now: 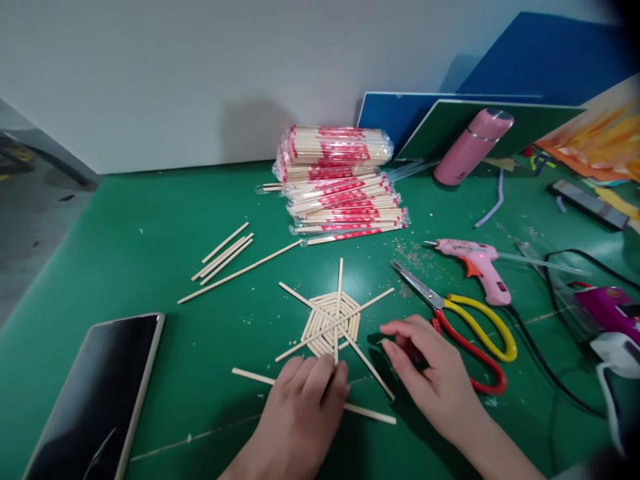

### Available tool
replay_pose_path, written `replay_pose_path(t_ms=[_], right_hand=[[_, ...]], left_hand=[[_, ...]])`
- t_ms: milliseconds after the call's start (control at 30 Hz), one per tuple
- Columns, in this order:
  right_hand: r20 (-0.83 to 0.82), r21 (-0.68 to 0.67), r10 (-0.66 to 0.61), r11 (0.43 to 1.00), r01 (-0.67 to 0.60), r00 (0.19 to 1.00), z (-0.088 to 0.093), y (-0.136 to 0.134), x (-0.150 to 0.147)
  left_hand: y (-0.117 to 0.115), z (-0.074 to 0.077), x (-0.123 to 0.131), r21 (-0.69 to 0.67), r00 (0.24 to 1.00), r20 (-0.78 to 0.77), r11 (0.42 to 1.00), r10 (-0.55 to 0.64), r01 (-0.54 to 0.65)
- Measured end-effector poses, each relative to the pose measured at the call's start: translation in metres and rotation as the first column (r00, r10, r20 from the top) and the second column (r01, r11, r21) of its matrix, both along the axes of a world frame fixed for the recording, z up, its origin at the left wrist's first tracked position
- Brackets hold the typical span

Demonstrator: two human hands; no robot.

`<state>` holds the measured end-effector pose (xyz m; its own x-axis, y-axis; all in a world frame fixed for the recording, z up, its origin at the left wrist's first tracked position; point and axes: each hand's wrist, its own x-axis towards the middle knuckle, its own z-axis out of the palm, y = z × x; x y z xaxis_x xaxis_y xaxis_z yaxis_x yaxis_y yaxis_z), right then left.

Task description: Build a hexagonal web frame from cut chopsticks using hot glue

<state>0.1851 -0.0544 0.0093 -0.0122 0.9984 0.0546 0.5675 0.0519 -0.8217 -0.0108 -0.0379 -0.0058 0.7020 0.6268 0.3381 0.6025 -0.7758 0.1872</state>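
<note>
A flat hexagonal piece glued from wooden sticks [333, 319] lies on the green table [150, 233], with three long sticks crossed over it like spokes. My left hand [305, 407] is closed, its fingertips pinching the near end of the upright spoke at the piece's front edge. A long loose stick [250, 375] runs under that hand. My right hand [433, 373] rests just right of the piece with fingers loosely curled and apart, holding nothing I can see, next to the red-and-yellow scissors [465, 320].
Loose sticks [225, 257] lie to the left, wrapped chopstick packs [340, 183] at the back. A pink glue gun [475, 263], its cable, a pink flask [473, 147], boards and a purple tool [607, 310] crowd the right. A phone [100, 393] lies at front left.
</note>
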Motion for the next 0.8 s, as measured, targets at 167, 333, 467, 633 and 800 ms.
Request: replay_pose_path(t_ms=[167, 333, 467, 633, 800], right_hand=[[-0.025, 0.030, -0.044, 0.999, 0.045, 0.999, 0.000, -0.008, 0.001], [-0.171, 0.059, -0.154, 0.984, 0.166, 0.973, 0.001, -0.012, 0.001], [-0.204, 0.076, -0.155, 0.982, 0.174, 0.967, 0.000, -0.016, 0.003], [-0.187, 0.055, -0.176, 0.980, 0.189, 0.966, -0.003, -0.020, 0.007], [-0.222, 0.062, -0.182, 0.978, 0.200, 0.958, -0.004, -0.020, 0.009]], left_hand=[[-0.001, 0.009, 0.002, -0.001, 0.999, -0.027, 0.999, 0.043, -0.043], [0.009, 0.015, 0.019, -0.002, 0.958, -0.250, 0.990, 0.139, -0.144], [0.014, 0.019, 0.031, -0.030, 0.946, -0.298, 0.989, 0.129, -0.144], [0.001, 0.019, 0.034, -0.080, 0.951, -0.301, 0.992, 0.066, -0.095], [-0.016, 0.012, 0.033, -0.104, 0.963, -0.260, 0.989, 0.072, -0.102]])
